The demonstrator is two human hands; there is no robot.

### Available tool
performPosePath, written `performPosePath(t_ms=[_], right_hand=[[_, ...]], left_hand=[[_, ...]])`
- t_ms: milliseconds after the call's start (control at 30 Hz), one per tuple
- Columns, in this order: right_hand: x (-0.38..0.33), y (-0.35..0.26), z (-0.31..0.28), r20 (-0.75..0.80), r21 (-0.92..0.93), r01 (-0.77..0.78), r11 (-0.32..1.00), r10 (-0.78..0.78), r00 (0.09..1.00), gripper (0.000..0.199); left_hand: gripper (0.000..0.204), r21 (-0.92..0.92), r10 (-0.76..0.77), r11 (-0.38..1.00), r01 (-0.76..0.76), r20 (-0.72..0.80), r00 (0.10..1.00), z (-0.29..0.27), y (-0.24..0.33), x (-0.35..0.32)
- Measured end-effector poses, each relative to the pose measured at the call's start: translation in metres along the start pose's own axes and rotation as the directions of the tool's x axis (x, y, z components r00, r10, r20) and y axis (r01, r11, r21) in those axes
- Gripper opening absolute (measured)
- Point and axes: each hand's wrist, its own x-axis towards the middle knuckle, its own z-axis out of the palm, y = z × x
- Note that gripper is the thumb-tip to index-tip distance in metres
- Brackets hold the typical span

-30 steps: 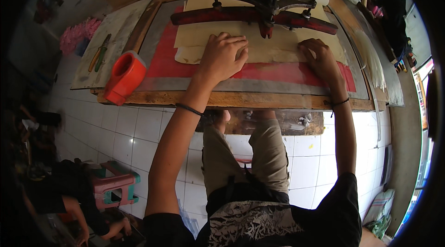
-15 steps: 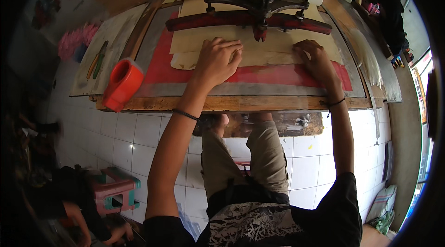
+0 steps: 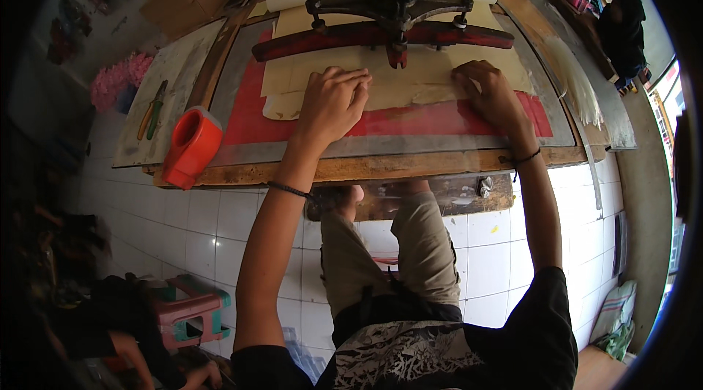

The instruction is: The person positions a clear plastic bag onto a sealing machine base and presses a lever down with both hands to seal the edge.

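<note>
The tan sheet [image 3: 410, 84] lies beneath the left hand [image 3: 333, 106], fingers bunched, and the curled right hand [image 3: 492, 95], whether pinching I cannot tell, its long axis running left-right, near-parallel to the red bar [image 3: 315, 40] beyond.

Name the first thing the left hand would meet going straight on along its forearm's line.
The left hand would probably meet the long red crossbar first, though depth is unclear and it might pass underneath.
</note>
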Motion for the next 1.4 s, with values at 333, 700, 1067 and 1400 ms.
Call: performPosePath(t_ms=[333,700,1067,1400], right_hand=[[0.0,0.003,0.003,0.005,-0.024,-0.001,1.0,0.001,1.0,0.02],[0.001,-0.002,0.001,0.007,0.019,-0.067,0.998,0.067,0.998,0.02],[0.0,0.006,0.004,-0.003,0.008,-0.055,0.998,0.055,0.998,0.019],[-0.001,0.008,0.004,-0.006,0.034,-0.063,0.997,0.064,0.998,0.021]], left_hand=[[0.032,0.029,-0.017,0.999,0.016,0.02,1.0,0.0,0.001,-0.001],[0.034,0.045,-0.022,0.999,0.02,0.038,0.999,0.0,-0.001,-0.003],[0.035,0.039,-0.032,0.999,0.03,0.06,0.998,-0.001,0.001,-0.001],[0.034,0.042,-0.002,0.999,0.001,0.024,1.0,0.0,0.0,-0.001]])
